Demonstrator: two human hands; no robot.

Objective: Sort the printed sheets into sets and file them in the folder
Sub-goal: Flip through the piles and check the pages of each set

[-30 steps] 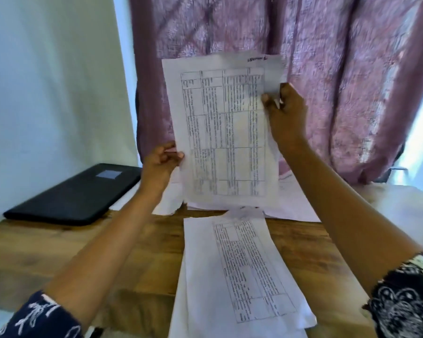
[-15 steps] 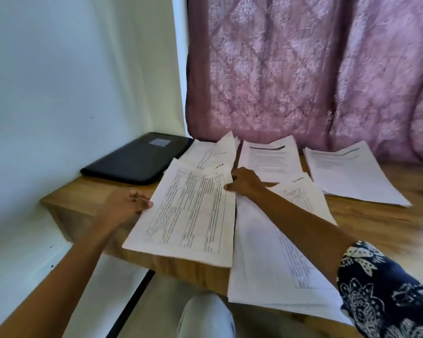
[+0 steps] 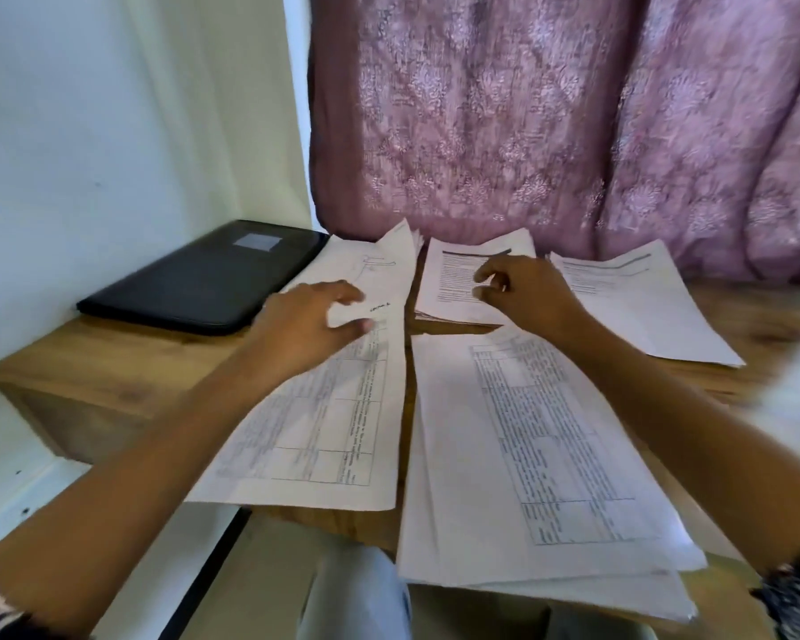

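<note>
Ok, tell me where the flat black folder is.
Head view: the flat black folder lies on the wooden table's far left, by the white wall, beside the leftmost paper pile.

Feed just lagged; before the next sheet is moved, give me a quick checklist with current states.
1. Left hand free: ok, fingers relaxed over the left table sheet.
2. Right hand free: cannot tell, fingers curled above the back middle stack.
3. Near right stack fully on the table: not ok, it overhangs the front edge.
4. Black folder open for filing: not ok, closed at back left.
</note>
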